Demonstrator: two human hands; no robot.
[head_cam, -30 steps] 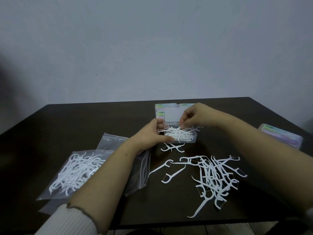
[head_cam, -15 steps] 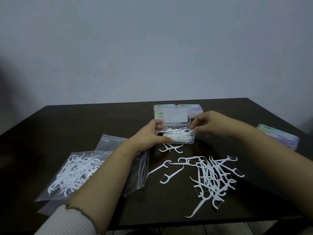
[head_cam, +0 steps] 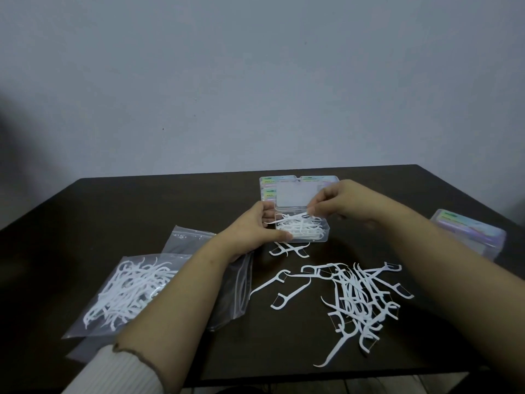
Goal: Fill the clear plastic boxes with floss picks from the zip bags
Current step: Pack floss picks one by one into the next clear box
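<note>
A clear plastic box (head_cam: pixel 324 236) with its lid (head_cam: pixel 292 194) standing open sits mid-table, partly filled with white floss picks. My left hand (head_cam: pixel 252 228) grips the box's left side, thumb along its front edge. My right hand (head_cam: pixel 341 201) hovers over the box's right part and pinches a floss pick (head_cam: pixel 292 217) that lies across the top of the contents. A loose pile of floss picks (head_cam: pixel 358 297) lies in front of the box. To the left, a zip bag (head_cam: pixel 127 291) holds several more picks.
More closed boxes with coloured labels stand behind the open one (head_cam: pixel 267 183) and at the table's right edge (head_cam: pixel 468 237). An emptier zip bag (head_cam: pixel 190 240) lies under my left forearm. Two picks (head_cam: pixel 287 248) lie just before the box. The dark table's front edge (head_cam: pixel 312 379) is near.
My right hand has moved from the box's right side back over the box and now pinches a pick on top of the contents. My left hand stays on the box.
</note>
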